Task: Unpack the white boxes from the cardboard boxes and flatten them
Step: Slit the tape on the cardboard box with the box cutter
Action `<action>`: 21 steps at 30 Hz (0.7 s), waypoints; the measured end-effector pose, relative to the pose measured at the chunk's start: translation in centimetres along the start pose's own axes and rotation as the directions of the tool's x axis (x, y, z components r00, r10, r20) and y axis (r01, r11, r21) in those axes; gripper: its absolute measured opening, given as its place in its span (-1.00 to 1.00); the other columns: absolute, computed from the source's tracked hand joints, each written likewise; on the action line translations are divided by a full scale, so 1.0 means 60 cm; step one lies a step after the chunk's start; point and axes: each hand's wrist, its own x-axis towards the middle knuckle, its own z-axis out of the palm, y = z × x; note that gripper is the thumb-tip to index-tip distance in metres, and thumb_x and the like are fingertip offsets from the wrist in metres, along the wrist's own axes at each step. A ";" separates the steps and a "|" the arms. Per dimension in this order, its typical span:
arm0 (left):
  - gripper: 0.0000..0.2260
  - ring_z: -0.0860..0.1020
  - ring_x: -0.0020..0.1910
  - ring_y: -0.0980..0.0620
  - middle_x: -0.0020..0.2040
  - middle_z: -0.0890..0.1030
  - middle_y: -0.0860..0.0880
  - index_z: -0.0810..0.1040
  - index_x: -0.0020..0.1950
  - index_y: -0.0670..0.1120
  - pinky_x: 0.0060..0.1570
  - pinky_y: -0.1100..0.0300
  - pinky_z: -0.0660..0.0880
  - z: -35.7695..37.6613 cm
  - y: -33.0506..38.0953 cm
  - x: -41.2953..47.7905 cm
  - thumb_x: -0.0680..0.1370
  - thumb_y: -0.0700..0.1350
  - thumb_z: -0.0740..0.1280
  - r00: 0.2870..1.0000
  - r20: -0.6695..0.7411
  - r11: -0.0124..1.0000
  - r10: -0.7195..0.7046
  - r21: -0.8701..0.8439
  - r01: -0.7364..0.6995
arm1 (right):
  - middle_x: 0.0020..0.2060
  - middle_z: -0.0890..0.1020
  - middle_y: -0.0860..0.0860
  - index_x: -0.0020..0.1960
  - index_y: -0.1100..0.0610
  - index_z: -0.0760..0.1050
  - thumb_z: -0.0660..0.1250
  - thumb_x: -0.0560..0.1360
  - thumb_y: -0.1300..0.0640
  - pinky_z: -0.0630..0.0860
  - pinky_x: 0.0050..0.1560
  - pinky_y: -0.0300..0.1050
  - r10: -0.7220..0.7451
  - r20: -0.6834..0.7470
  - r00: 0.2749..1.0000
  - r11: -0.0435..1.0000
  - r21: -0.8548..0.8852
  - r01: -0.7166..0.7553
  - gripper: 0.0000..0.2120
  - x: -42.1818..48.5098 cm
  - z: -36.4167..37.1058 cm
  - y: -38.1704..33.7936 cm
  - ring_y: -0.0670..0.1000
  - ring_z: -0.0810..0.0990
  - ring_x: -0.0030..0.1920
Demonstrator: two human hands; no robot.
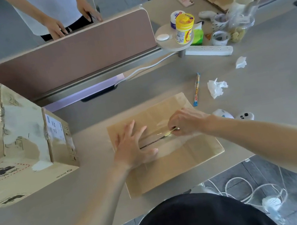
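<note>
A sealed brown cardboard box (181, 158) lies in front of me on the grey desk, clear tape running along its top seam. My left hand (132, 146) presses flat on the box's left part, fingers spread. My right hand (185, 122) grips a small yellow-handled cutter (169, 132) whose tip sits on the taped seam. A dark slit shows in the seam between my two hands. A larger cardboard box (11, 143) with torn white labels stands at the left. No white box is visible.
Crumpled tissues (217, 87), a candy stick (197, 89) and a white controller (244, 116) lie right of the box. A power strip (210, 50), jars and cups stand at the back right. Another person's hands (73, 20) rest on the pink divider (81, 45). Cables hang below the desk edge.
</note>
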 end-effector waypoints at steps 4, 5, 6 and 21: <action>-0.18 -0.20 0.60 0.02 0.63 -0.09 0.08 0.21 0.54 0.22 0.52 -0.15 -0.19 0.003 0.026 0.012 0.34 0.38 0.38 1.000 0.029 0.999 -0.008 0.045 0.007 | -0.27 0.61 0.09 -0.23 0.19 0.57 0.28 0.46 0.21 0.47 -0.25 -0.04 -0.010 -0.007 1.000 1.000 0.000 0.010 -0.87 -0.012 0.001 0.022 0.17 0.57 -0.23; -0.19 -0.20 0.60 0.02 0.63 -0.10 0.09 0.20 0.55 0.22 0.52 -0.15 -0.20 0.004 0.032 0.014 0.35 0.37 0.38 0.999 0.032 0.999 -0.012 0.049 0.010 | -0.26 0.61 0.09 -0.22 0.19 0.57 0.28 0.47 0.21 0.46 -0.25 -0.05 -0.012 -0.004 1.000 1.000 -0.003 0.012 -0.86 -0.013 0.000 0.026 0.16 0.56 -0.23; -0.19 -0.20 0.60 0.02 0.63 -0.10 0.10 0.20 0.55 0.22 0.52 -0.15 -0.20 0.005 0.038 0.016 0.36 0.37 0.39 0.999 0.033 0.999 -0.015 0.049 0.014 | -0.25 0.61 0.08 -0.20 0.18 0.57 0.27 0.48 0.20 0.47 -0.23 -0.05 -0.017 0.001 1.000 1.000 -0.015 0.017 -0.86 -0.015 -0.002 0.029 0.15 0.55 -0.24; -0.26 -0.11 0.61 -0.02 0.63 -0.03 0.10 0.23 0.53 0.24 0.51 -0.19 -0.09 0.013 0.122 0.049 0.39 0.28 0.41 0.997 0.020 0.994 -0.070 0.091 0.068 | -0.17 0.64 0.03 -0.09 0.07 0.62 0.28 0.48 0.14 0.50 -0.17 -0.06 0.009 0.042 0.999 1.000 -0.017 -0.008 -0.86 -0.067 -0.017 0.145 0.14 0.60 -0.14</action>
